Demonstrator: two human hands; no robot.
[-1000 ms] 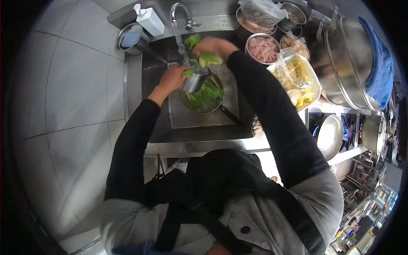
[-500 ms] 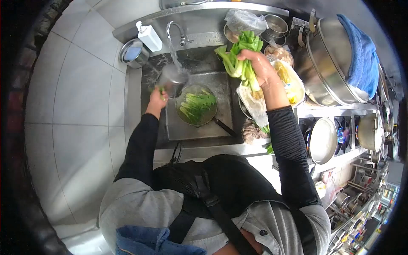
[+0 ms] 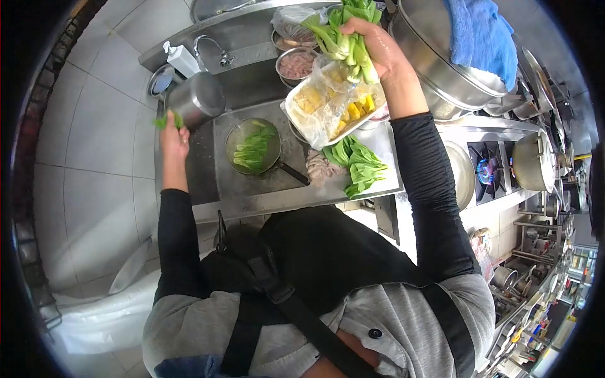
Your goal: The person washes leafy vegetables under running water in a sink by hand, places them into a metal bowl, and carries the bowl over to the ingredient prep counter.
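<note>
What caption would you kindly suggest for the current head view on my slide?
At the sink, the left hand holds a metal pot while the right hand grips leafy greens.

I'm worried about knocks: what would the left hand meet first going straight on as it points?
Beyond the pot it holds, the left hand would probably meet the metal container beside the white pump bottle, though depth is unclear.

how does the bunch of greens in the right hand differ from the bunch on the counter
Pose: the held bunch is gripped up in the right hand, while the counter bunch lies on the counter.
Look: the held bunch shows thick pale stalks; the counter bunch shows mostly green leaves.
Framing: the picture's top edge cuts off the held bunch; the counter bunch sits well inside it.
Shared: both are leafy greens.
</note>
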